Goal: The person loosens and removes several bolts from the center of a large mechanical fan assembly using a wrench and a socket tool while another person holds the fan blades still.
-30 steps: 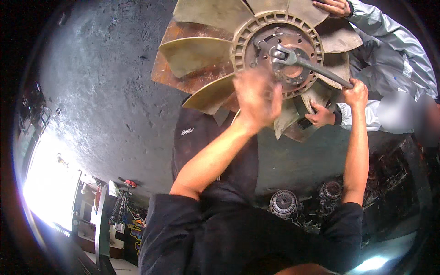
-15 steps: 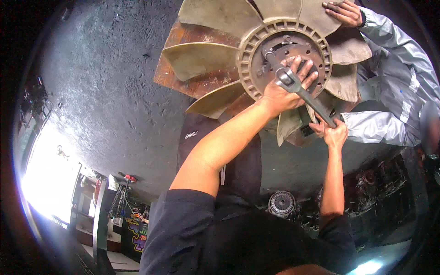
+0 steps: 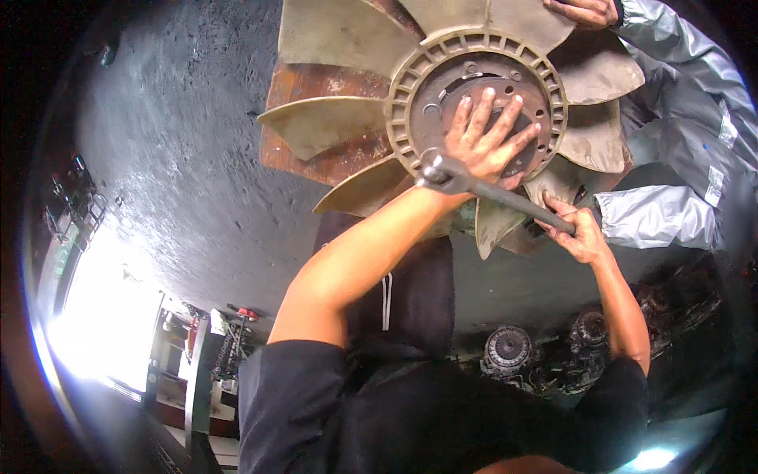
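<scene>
A large beige cooling fan (image 3: 324, 122) with a dark metal hub (image 3: 454, 87) lies in front of me. My left hand (image 3: 489, 142) rests on the hub, palm down, fingers spread. In my right hand (image 3: 580, 237), at the fan's lower right, is a long dark metal bar with a shiny head (image 3: 513, 201). Its head hangs over my left wrist, blurred, so its exact kind is unclear. A co-worker's hand (image 3: 584, 11) lies on a blade at the upper right. That person's lower hand is hidden beyond the grey sleeve (image 3: 643, 215).
A rusty brown plate (image 3: 288, 150) lies beneath the fan. The co-worker in a silver-grey jacket (image 3: 683, 130) is close on the right. Round greasy machine parts (image 3: 507, 350) lie on the dark floor (image 3: 181, 150) at lower right. A bright doorway (image 3: 110, 316) stands at left.
My right hand has moved slightly right and down. The bar's head has swung left and down from over my left hand to my wrist. My left fingers are spread wider.
</scene>
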The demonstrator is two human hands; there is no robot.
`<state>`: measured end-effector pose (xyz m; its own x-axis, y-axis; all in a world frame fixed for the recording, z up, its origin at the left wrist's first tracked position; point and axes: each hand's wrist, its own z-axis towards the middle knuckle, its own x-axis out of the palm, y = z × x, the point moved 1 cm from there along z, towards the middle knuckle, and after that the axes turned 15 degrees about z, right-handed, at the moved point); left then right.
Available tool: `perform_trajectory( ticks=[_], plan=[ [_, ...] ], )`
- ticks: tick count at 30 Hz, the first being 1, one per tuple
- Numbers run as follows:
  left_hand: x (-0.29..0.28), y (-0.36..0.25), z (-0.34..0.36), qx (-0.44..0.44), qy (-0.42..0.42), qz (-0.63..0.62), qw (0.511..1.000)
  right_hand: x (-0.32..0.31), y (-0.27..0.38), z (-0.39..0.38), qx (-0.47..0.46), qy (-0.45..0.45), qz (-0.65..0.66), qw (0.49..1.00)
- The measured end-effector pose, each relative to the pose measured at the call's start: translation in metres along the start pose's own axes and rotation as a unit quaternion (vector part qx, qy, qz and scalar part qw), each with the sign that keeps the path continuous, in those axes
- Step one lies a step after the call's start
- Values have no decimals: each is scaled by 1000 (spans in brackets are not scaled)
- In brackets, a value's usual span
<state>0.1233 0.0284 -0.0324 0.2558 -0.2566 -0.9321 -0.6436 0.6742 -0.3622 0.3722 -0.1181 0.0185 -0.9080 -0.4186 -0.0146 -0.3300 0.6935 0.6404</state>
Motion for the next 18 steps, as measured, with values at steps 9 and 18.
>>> perform_trajectory(
  ticks=[9, 18],
  plan=[
    [3, -4, 0, -24, 5, 42, 999, 24, -13, 1, 64, 137, 119, 981],
    [3, -6, 1, -42, -2, 59, 997, 56, -9, -5, 112, 91, 161, 976]
  ],
)
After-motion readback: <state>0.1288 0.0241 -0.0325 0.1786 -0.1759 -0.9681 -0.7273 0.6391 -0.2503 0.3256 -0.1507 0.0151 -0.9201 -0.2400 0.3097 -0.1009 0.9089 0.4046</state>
